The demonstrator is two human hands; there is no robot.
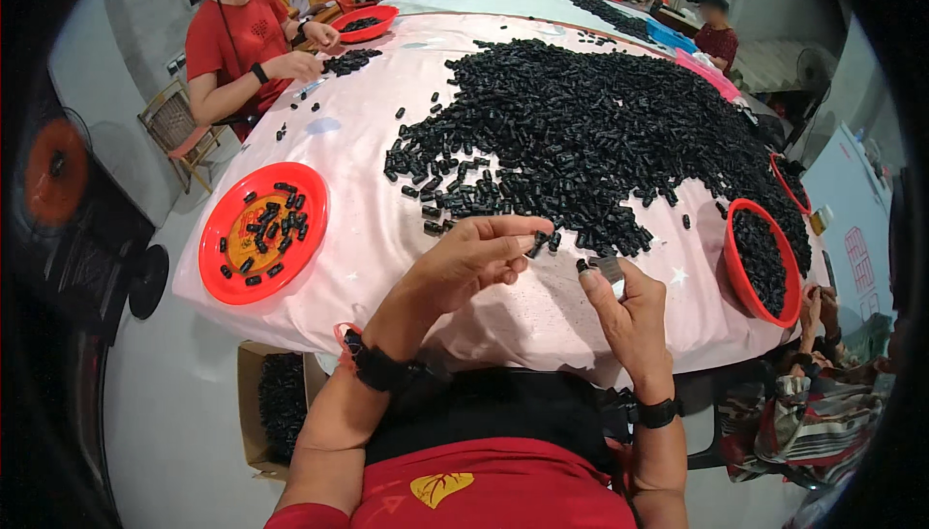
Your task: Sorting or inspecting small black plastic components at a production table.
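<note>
My left hand (474, 256) is raised over the near part of the table, thumb and fingertips pinched on a small black cylindrical plastic piece (540, 242). To its right, my right hand (627, 306) is closed, with another small black piece (583, 266) at the thumb tip. A greyish, see-through strip (609, 270) shows by the right fingers; its kind is unclear. The two hands are a short gap apart. Just beyond them spreads a large heap of like black pieces (581, 122).
A red plastic basin (215, 272) with several black pieces stands on the left of the pink cloth (368, 181); a fuller red basin (789, 311) is on the right. Below the table's edge is a cardboard box (254, 413) of black pieces. Other people sit around the table.
</note>
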